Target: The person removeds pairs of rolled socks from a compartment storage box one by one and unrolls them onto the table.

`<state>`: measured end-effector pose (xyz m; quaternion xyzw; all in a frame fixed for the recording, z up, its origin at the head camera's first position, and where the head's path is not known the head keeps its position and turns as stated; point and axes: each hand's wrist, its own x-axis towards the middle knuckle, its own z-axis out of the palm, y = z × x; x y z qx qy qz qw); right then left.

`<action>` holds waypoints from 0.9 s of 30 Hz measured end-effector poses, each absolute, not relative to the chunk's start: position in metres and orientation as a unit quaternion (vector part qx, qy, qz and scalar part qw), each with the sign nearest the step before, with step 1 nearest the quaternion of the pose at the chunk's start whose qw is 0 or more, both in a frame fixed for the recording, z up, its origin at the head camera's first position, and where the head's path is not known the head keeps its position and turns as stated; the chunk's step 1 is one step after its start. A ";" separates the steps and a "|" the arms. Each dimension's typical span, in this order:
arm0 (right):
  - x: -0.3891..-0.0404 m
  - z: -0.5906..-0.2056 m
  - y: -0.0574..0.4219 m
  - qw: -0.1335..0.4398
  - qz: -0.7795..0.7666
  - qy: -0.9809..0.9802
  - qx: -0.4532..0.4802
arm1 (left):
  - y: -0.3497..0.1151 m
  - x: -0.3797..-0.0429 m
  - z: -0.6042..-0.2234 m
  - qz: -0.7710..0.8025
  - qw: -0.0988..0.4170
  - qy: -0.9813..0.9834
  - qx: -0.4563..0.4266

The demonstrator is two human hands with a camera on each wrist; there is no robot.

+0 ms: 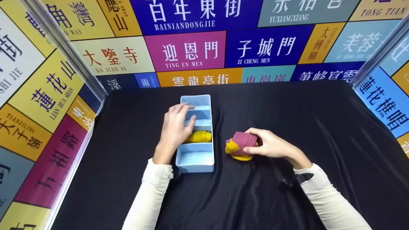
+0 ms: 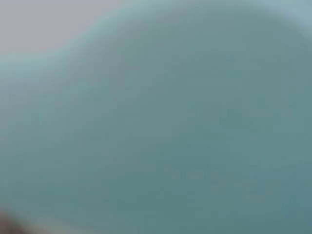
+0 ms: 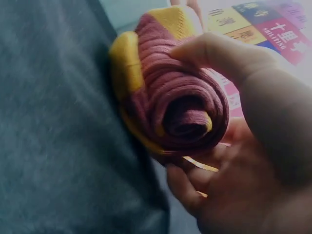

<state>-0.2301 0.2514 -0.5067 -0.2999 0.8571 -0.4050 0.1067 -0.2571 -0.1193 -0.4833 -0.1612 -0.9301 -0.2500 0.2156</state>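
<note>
My right hand [image 1: 270, 143] grips a rolled pair of socks [image 1: 244, 142], maroon with yellow toe and heel parts, above the black cloth to the right of the box. In the right wrist view the rolled socks [image 3: 180, 97] show their spiral end, with the thumb on one side and the fingers round the other. A long light-blue divided box [image 1: 195, 163] stands at the centre. Over its left side rests my left hand [image 1: 175, 123], thumb and fingers spread apart above the far compartments. A yellow rolled sock [image 1: 200, 136] lies in one compartment, partly hidden by that hand. Only blurred blue fills the left wrist view.
Black cloth [image 1: 287, 108] with creases covers the table. Panels with large printed characters [image 1: 191, 51] stand along the back and both sides, joined by metal corner posts [image 1: 76, 54]. The box's nearest compartment holds nothing visible.
</note>
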 end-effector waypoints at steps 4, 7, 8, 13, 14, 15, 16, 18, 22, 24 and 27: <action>-0.235 -0.513 0.253 0.059 -0.417 0.865 -0.272 | -0.096 -0.238 -0.465 -0.235 0.201 -0.921 -0.236; -0.237 -0.513 0.253 0.016 -0.406 0.875 -0.263 | -0.075 -0.222 -0.457 -0.216 0.169 -0.916 -0.291; -0.236 -0.512 0.253 0.001 -0.394 0.880 -0.264 | -0.068 -0.217 -0.456 -0.206 0.158 -0.915 -0.308; -0.233 -0.509 0.252 -0.025 -0.291 0.918 -0.270 | -0.039 -0.195 -0.456 -0.164 0.122 -0.906 -0.370; -0.232 -0.508 0.251 -0.023 -0.279 0.921 -0.272 | -0.035 -0.192 -0.456 -0.158 0.117 -0.905 -0.377; -0.232 -0.508 0.250 -0.023 -0.272 0.922 -0.276 | -0.031 -0.190 -0.458 -0.153 0.114 -0.904 -0.383; -0.233 -0.508 0.249 -0.023 -0.271 0.921 -0.279 | -0.028 -0.187 -0.459 -0.149 0.110 -0.904 -0.385; -0.234 -0.509 0.247 -0.020 -0.290 0.913 -0.286 | -0.023 -0.183 -0.462 -0.143 0.103 -0.903 -0.392; -0.236 -0.514 0.249 0.020 -0.381 0.875 -0.298 | -0.015 -0.175 -0.467 -0.126 0.087 -0.903 -0.402; -0.236 -0.517 0.250 0.051 -0.419 0.855 -0.303 | -0.010 -0.172 -0.469 -0.116 0.077 -0.903 -0.406; -0.237 -0.521 0.252 0.090 -0.450 0.834 -0.306 | -0.002 -0.166 -0.473 -0.102 0.066 -0.903 -0.412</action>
